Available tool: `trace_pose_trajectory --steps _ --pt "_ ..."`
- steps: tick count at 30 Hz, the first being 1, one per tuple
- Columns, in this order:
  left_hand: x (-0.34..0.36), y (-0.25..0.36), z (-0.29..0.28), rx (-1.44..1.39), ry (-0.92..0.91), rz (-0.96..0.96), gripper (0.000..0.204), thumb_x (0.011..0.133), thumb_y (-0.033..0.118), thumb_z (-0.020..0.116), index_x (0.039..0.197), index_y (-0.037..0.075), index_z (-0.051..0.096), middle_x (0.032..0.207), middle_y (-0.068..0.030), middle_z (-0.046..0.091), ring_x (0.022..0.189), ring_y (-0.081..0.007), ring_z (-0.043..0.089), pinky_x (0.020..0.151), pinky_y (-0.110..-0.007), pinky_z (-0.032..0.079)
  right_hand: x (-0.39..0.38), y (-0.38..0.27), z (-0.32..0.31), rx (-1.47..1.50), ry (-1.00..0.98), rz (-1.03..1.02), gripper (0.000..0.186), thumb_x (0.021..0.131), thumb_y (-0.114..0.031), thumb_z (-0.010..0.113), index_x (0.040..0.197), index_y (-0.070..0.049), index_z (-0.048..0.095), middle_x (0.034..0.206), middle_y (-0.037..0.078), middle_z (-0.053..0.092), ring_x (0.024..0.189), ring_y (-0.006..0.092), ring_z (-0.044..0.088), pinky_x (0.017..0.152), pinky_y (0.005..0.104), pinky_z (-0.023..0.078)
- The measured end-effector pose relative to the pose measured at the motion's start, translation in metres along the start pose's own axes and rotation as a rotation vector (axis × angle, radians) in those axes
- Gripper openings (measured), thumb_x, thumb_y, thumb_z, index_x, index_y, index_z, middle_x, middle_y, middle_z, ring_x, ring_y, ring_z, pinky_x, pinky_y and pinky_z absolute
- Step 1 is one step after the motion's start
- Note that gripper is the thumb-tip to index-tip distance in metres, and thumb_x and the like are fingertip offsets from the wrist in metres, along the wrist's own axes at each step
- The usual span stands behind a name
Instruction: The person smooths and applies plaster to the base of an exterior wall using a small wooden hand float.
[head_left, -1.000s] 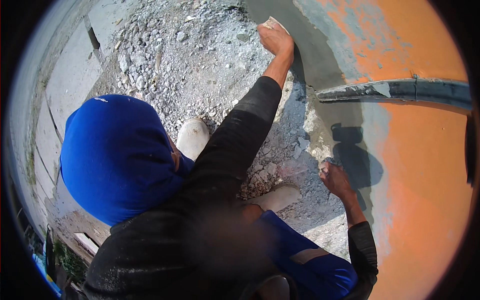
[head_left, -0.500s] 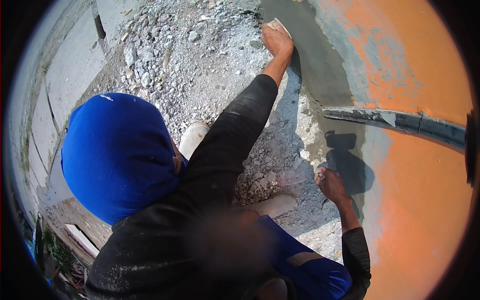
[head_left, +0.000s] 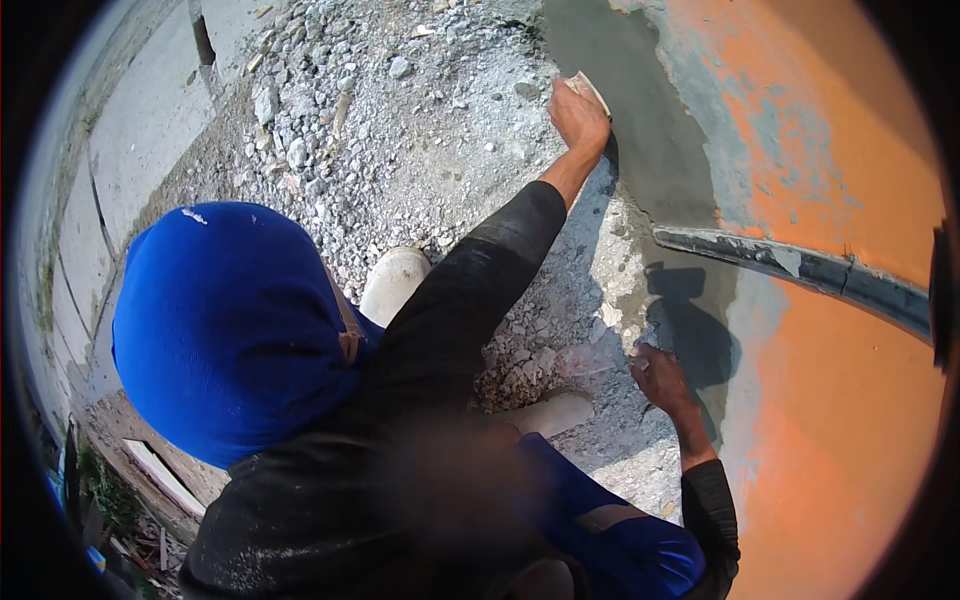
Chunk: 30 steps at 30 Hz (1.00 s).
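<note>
My left hand (head_left: pixel 580 118), at the end of a black sleeve, grips a thin, pale, flat board (head_left: pixel 592 92). Its edge rests against the wet grey plaster (head_left: pixel 640 110) along the bottom of an orange wall (head_left: pixel 850 400). Closer to me, my right hand (head_left: pixel 660 378) is closed, low beside the wall. Something small may be between its fingers, but I cannot make it out. My shadow (head_left: pixel 695 335) falls on the grey strip between the two hands.
A dark pipe (head_left: pixel 790 262) sticks out of the wall between my hands. Broken rubble (head_left: pixel 330 110) covers the ground, with concrete slabs (head_left: pixel 140 150) at far left. My blue-trousered knee (head_left: pixel 230 330) and pale boots (head_left: pixel 395 285) are below me.
My left hand and the board have moved a little nearer along the plaster, toward the pipe. My right hand has barely moved. The view has shifted slightly.
</note>
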<state>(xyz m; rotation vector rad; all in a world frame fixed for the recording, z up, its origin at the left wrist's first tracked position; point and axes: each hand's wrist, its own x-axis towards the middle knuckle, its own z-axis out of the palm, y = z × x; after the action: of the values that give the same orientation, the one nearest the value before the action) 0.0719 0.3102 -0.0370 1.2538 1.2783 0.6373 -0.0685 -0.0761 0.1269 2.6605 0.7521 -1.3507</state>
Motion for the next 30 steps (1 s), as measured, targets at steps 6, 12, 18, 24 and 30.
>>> trace_pose_trajectory --steps 6,12,18,24,30 --pt "0.058 0.007 -0.002 -0.014 0.115 -0.083 0.022 0.101 0.011 0.065 0.113 -0.007 0.061 0.109 -0.0317 0.073 0.107 -0.0515 0.071 0.094 -0.058 0.055 0.0 -0.01 -0.002 0.08 0.091 -0.03 0.032 0.095 -0.018 0.076 0.124 -0.004 0.071 0.107 0.025 0.077 0.102 0.0482 0.073 0.089 0.0537 0.058" --pt "0.002 0.003 -0.001 0.037 0.04 0.076 0.021 0.101 0.01 0.065 0.112 -0.008 0.062 0.108 -0.0327 0.074 0.105 -0.0517 0.073 0.094 -0.056 0.056 -0.017 0.004 0.009 0.096 0.055 -0.067 0.029 0.095 -0.016 0.073 0.122 -0.004 0.072 0.106 0.026 0.076 0.1 0.0482 0.073 0.088 0.0538 0.058" --pt "0.067 0.027 -0.007 -0.036 0.122 0.022 0.019 0.101 0.011 0.064 0.111 -0.005 0.063 0.107 -0.0321 0.074 0.103 -0.0518 0.072 0.092 -0.058 0.056 -0.008 -0.005 0.001 0.106 0.088 -0.032 0.03 0.095 -0.016 0.073 0.123 -0.006 0.071 0.101 0.023 0.076 0.098 0.0473 0.073 0.086 0.0539 0.057" --pt "0.042 0.028 -0.004 0.005 0.04 0.114 0.022 0.1 0.011 0.064 0.114 -0.005 0.061 0.108 -0.0333 0.073 0.103 -0.0535 0.072 0.092 -0.06 0.055 -0.003 -0.004 -0.001 -0.013 0.115 -0.117 0.025 0.096 -0.018 0.074 0.118 -0.005 0.07 0.103 0.024 0.076 0.099 0.0476 0.073 0.085 0.0549 0.057" --pt "0.043 0.008 -0.009 -0.025 -0.002 0.182 0.023 0.099 0.01 0.065 0.115 -0.005 0.061 0.105 -0.0314 0.071 0.107 -0.0529 0.07 0.096 -0.06 0.052 0.008 -0.015 -0.011 0.051 0.108 -0.014 0.025 0.097 -0.018 0.072 0.119 -0.006 0.071 0.105 0.026 0.075 0.098 0.0497 0.071 0.086 0.055 0.057"
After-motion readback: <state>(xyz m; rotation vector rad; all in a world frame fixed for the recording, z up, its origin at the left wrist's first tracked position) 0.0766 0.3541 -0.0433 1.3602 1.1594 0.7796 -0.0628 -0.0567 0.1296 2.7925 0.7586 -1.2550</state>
